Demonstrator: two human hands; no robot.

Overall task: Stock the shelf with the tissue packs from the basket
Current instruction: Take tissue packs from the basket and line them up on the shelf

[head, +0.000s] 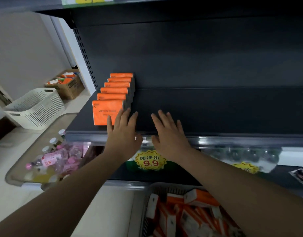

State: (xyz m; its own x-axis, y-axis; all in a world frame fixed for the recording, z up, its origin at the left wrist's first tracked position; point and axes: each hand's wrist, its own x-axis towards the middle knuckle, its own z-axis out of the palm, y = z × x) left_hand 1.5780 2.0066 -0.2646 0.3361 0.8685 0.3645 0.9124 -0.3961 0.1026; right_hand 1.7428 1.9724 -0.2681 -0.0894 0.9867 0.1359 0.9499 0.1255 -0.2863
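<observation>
Several orange tissue packs [113,93] stand in a row along the left end of the dark shelf [207,110], running from front to back. My left hand [124,132] lies flat over the shelf's front edge, its straight fingers touching the right side of the front pack [104,112]. My right hand [169,134] is spread open beside it, over the bare shelf board, holding nothing. At the bottom right, a grey basket [152,187] holds several more orange and white tissue packs [190,212].
A white slotted basket [36,108] sits on the floor at left, with a cardboard box [68,86] of orange packs behind it. Pink bottles [61,159] lie in a tray below the shelf. A yellow 9.9 price tag [150,160] hangs underneath.
</observation>
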